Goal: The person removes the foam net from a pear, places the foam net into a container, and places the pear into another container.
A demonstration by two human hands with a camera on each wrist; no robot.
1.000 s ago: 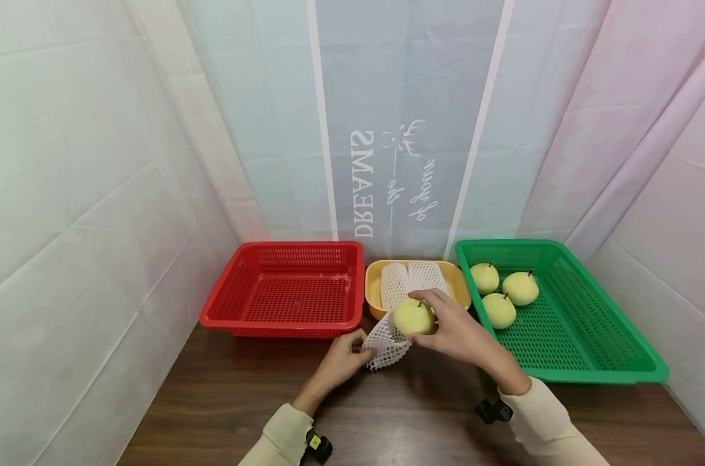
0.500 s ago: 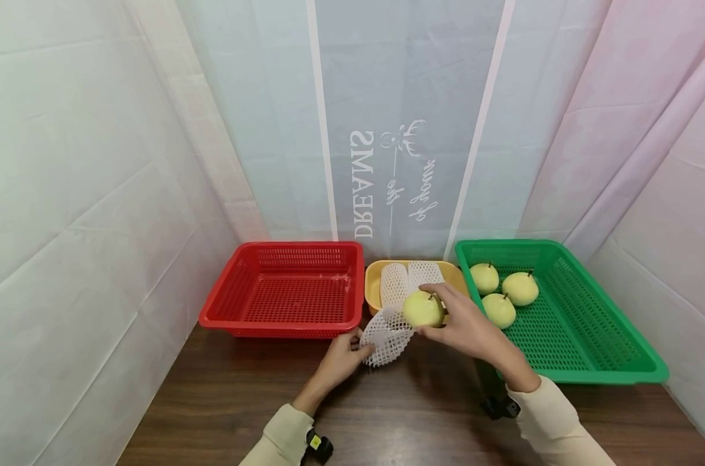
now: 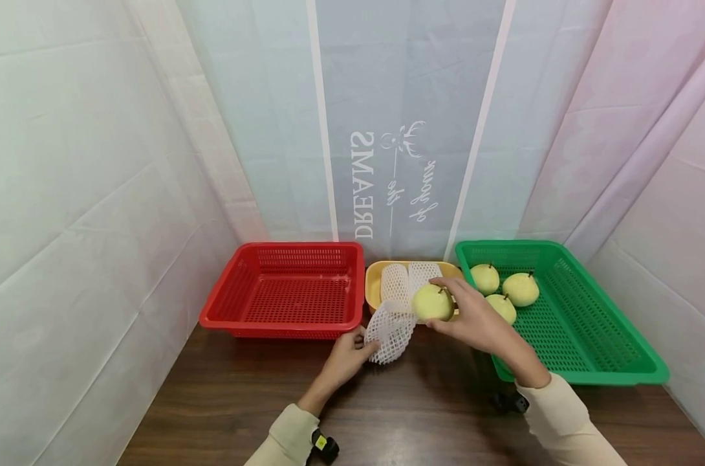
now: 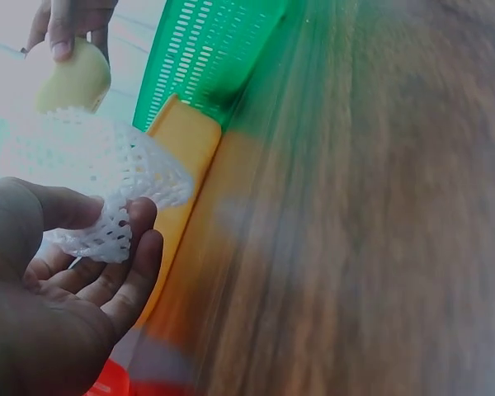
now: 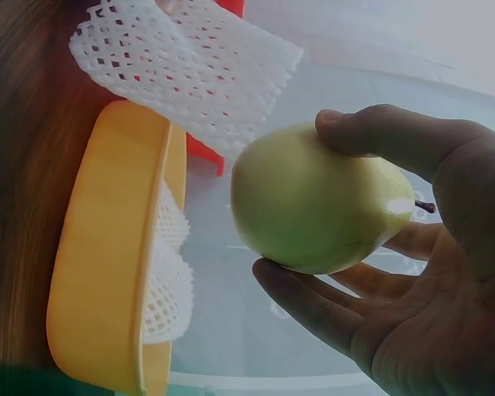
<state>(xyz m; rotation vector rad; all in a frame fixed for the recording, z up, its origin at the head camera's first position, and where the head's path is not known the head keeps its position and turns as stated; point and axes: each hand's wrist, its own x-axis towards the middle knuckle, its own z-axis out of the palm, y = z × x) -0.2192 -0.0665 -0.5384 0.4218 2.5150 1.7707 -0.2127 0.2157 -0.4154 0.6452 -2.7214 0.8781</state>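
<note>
Between thumb and fingers, my right hand (image 3: 477,320) grips a pale yellow-green pear (image 3: 432,303) in front of the yellow tub. In the right wrist view the pear (image 5: 313,202) lies on its side, its stem toward the palm. My left hand (image 3: 345,358) pinches a white foam net sleeve (image 3: 390,333) at its lower left edge. Thumb and fingers hold the sleeve (image 4: 124,177) in the left wrist view, its mesh partly washed out by glare. Pear and sleeve are close together; the right wrist view shows the pear outside the sleeve, near its end.
A yellow tub (image 3: 374,285) behind the hands holds white net sleeves (image 3: 394,282). The red basket (image 3: 282,327) stands to its left. To the right, a green basket (image 3: 608,310) contains three pears (image 3: 520,288). All stand on a dark wooden table (image 3: 224,401).
My right hand has drawn the pear to the right and slightly up, away from the sleeve. The left hand stays nearly in place, and the sleeve has shifted slightly upward.
</note>
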